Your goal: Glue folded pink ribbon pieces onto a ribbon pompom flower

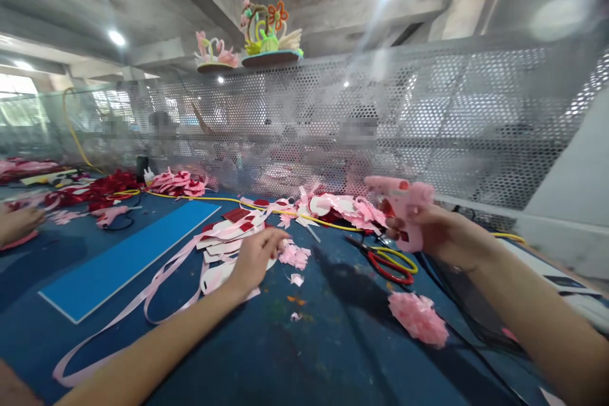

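Note:
My right hand (440, 233) is closed round a pink glue gun (402, 203), held above the blue table with its nozzle pointing left. My left hand (257, 257) reaches forward, palm down, onto a pile of white and pink paper cut-outs (228, 238); its fingers curl down over the pile, and whether they grip a piece is not visible. A pink ribbon (157, 285) trails from the pile toward me. A pink pompom flower (419, 317) lies on the table below the right hand. Small pink scraps (295, 255) sit just right of my left hand.
Red-handled scissors (392, 263) and a yellow cord (266, 206) lie near the glue gun. A light blue board (128, 254) lies at left. Red and pink cut-outs (176, 183) pile along the back. Another person's hand (16, 223) rests at far left. A perforated metal screen (428, 127) walls the table.

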`<state>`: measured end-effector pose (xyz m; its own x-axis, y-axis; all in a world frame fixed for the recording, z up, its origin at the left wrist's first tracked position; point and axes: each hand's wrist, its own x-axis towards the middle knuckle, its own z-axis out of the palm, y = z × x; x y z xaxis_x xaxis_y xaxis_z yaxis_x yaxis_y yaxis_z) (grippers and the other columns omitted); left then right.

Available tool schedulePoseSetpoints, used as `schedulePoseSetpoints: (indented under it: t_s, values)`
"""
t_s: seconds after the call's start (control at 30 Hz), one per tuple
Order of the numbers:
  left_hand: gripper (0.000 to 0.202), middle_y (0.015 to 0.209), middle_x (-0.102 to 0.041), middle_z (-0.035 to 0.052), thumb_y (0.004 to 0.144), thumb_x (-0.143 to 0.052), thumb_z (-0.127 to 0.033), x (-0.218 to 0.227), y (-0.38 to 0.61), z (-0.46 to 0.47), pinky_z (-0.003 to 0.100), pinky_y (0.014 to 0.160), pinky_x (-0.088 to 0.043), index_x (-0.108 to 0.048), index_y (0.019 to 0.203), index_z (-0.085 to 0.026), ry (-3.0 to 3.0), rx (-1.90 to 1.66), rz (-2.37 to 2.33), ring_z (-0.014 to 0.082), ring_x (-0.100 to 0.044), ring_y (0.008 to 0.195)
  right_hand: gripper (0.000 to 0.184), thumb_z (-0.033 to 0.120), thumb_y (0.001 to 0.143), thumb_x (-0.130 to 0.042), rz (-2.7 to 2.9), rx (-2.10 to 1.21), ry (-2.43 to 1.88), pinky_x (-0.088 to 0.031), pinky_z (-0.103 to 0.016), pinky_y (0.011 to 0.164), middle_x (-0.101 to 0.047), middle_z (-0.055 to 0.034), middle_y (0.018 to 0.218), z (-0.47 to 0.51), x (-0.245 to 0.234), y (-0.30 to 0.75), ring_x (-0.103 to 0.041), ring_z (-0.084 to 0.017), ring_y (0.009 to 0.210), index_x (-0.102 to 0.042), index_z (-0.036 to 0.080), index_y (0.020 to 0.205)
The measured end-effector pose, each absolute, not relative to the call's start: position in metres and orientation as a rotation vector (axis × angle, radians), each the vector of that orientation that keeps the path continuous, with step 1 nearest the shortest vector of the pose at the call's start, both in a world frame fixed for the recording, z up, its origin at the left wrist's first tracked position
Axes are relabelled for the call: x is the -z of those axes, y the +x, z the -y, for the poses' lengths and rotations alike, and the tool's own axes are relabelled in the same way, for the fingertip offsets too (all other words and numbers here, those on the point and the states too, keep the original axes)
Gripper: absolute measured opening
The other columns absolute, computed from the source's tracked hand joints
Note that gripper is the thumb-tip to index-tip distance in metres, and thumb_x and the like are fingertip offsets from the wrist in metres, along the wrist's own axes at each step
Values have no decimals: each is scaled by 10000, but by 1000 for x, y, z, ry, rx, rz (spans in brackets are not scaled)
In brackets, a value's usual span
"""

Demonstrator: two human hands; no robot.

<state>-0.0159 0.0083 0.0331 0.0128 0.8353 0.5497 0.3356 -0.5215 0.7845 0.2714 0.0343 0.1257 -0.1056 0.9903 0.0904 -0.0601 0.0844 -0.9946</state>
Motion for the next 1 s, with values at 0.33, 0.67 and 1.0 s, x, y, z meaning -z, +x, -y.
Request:
schedulePoseSetpoints:
  t_s: [0.33,0.67,1.0]
  values:
    - [273,1042,-658,88,877,-494,-264,-86,-43,-125,309,772,-526,-580,1094,-121,1844,-1585,-1640,184,-646,880,308,53,462,-478,805,-1560,-589,-357,-222,428,-417,-2,699,-33,-137,278,-313,-73,476,-467,187,739]
    - [270,1144,-568,81,880,-518,-308,-61,-31,-145,422,836,-478,-555,1103,-160,2136,-1046,-1990,218,-573,985,327,35,486,-455,632,-1695,-595,-372,-195,420,-395,11,671,-28,-143,280,-319,-67,457,-411,190,770]
    - [389,760,-704,123,806,-519,-435,-68,1,-133,420,951,-313,-696,605,-153,2137,-1134,-1803,333,-559,1020,284,18,524,-474,698,-1793,-550,-371,-184,456,-425,18,663,-19,-135,261,-335,-56,464,-450,170,762]
